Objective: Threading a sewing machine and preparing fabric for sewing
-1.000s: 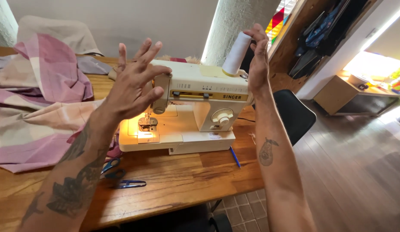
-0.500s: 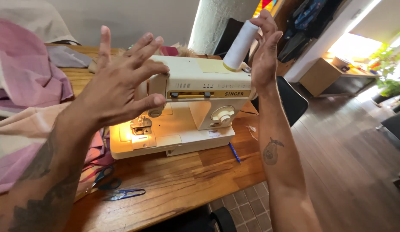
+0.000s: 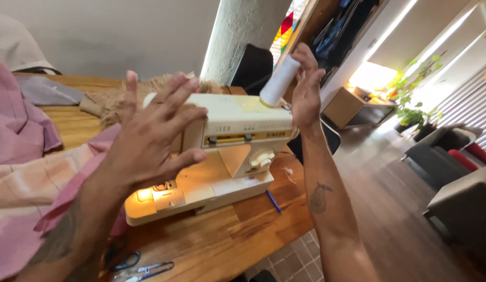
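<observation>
Cream sewing machine: sits on the wooden surface, lamp lit at the needle end.
White thread spool: upright on the machine's top, right end.
Right hand: I see fingers curled round the spool, touching it.
Left hand: fingers spread, palm facing the machine's left end (contact unclear).
Pink checked fabric: left of the machine.
Blue-handled scissors: near edge.

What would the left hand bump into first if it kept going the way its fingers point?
Probably the sewing machine. The left hand is raised with fingers spread, pointing up and right across the machine's top left end. Depth is unclear: it may already touch the casing, or be hovering just in front of it.
</observation>
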